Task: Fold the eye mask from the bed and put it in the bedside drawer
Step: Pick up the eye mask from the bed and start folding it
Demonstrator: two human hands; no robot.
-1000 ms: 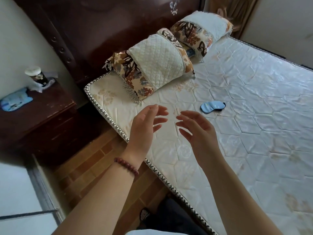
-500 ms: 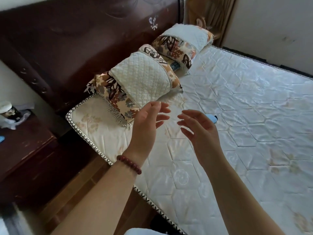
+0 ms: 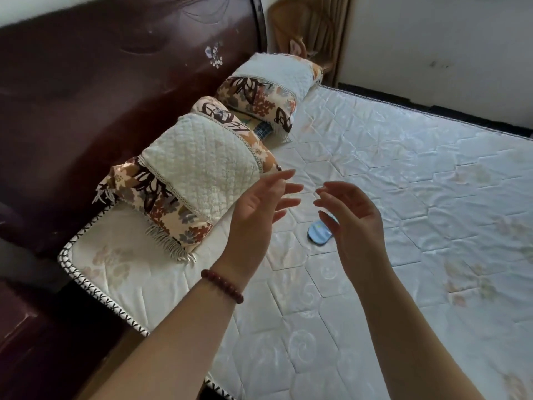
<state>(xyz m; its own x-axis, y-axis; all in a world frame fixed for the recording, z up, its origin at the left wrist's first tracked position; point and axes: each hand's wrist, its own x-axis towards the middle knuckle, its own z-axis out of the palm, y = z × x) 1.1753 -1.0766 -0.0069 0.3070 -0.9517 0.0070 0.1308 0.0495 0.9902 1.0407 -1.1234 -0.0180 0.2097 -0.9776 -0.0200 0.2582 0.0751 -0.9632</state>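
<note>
- Small, flat, light-blue fabric eye mask (image 3: 318,232): lies unfolded on the white quilted mattress of the bed (image 3: 403,197), just below and behind the fingers of the right hand; only its near end shows, the rest being hidden by that hand.
- Right hand (image 3: 353,223): raised above the mask, palm turned inward, fingers (image 3: 331,187) spread and slack, grasping nothing; contact with the mask is not evident.
- Left hand (image 3: 253,209): held opposite the right, fingers (image 3: 284,187) likewise released and empty, their tips near those of the right hand but apart; a dark red beaded bracelet (image 3: 222,285) circles the wrist.
- Beyond the fingers of the left hand: a cream quilted pillow with floral brown borders and fringe (image 3: 190,180), resting against the dark wooden headboard (image 3: 115,82); a second, similar pillow (image 3: 271,88) lies farther along.
- At the lower left, a dark wooden piece of furniture (image 3: 20,336) stands beside the bed; whether it is the bedside drawer cannot be told.
- Progress, as judged: the task appears barely begun. The mask is neither picked up nor folded; grasping, folding, opening the drawer and stowing all remain.
</note>
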